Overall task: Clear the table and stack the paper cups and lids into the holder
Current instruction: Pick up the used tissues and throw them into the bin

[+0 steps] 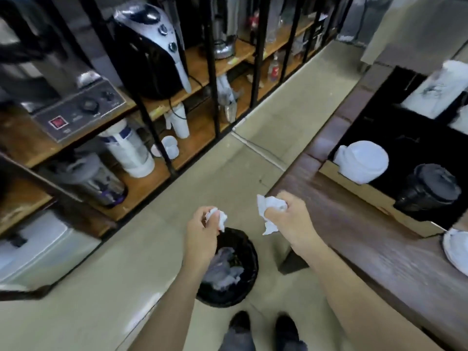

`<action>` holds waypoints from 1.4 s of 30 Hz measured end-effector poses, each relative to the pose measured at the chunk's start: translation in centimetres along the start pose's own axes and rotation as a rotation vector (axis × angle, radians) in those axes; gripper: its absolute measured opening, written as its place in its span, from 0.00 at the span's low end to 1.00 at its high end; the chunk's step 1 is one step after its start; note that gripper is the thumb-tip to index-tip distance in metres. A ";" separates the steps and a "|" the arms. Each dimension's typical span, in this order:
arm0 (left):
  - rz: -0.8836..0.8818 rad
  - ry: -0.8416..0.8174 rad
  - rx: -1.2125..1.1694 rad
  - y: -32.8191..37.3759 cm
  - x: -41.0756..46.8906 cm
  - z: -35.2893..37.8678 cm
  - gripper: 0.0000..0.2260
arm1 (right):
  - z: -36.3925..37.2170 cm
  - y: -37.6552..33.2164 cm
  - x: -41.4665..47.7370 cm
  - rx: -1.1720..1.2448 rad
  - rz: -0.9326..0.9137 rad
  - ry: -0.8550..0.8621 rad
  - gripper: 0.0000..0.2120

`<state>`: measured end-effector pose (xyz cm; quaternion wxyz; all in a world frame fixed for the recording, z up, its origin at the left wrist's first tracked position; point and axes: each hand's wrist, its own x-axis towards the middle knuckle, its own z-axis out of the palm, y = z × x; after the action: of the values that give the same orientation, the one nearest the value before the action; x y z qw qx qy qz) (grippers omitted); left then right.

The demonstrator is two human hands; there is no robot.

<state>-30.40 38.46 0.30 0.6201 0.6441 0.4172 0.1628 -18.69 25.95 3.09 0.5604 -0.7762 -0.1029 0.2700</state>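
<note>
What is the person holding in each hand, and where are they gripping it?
Each hand holds a crumpled white paper napkin, pinched in the fingers: left hand with one wad, right hand with another, above the black bin.

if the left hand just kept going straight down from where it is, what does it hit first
Most likely the black-lined trash bin on the floor. The left hand, closed on crumpled tissue, appears to hang over its near rim, though depth is hard to judge from this one view.

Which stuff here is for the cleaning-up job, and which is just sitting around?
For the job:
left hand and right hand, each gripping crumpled paper
black bin
white lids
black lids

Just sitting around:
silver appliance
shelf
</note>
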 end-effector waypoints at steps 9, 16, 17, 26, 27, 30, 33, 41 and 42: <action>-0.165 0.083 0.248 -16.7 3.8 -3.4 0.09 | 11.1 14.8 5.0 -0.262 0.178 -0.204 0.17; -0.293 -0.076 0.616 -34.7 9.6 0.4 0.09 | 17.3 33.9 9.6 -0.476 0.222 -0.342 0.12; -0.314 -0.112 0.667 -36.8 10.2 0.9 0.10 | 18.1 36.5 10.2 -0.499 0.233 -0.353 0.06; -0.428 -0.541 1.211 -50.0 13.7 5.4 0.25 | 23.4 53.7 14.8 -0.630 0.475 -0.442 0.14; -0.436 -0.616 1.231 -50.5 13.8 5.5 0.24 | 23.5 54.2 14.8 -0.669 0.488 -0.509 0.18; -0.390 -0.632 1.226 -49.8 13.7 5.1 0.24 | 22.6 53.0 14.7 -0.837 0.407 -0.622 0.25; -0.277 -0.471 1.240 -46.4 13.0 3.7 0.24 | 21.2 48.7 14.1 -1.037 0.199 -0.660 0.34; -0.088 -0.116 1.041 -31.2 10.3 -2.3 0.27 | 17.7 30.1 11.3 -1.050 -0.263 -0.468 0.37; -0.048 -0.075 1.021 -28.8 9.9 -3.1 0.27 | 17.4 27.4 10.7 -1.042 -0.307 -0.442 0.37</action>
<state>-36.39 44.49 -29.12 0.2447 0.8605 0.4356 -0.0992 -22.98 35.48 -29.42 0.1030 -0.8507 -0.4479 0.2550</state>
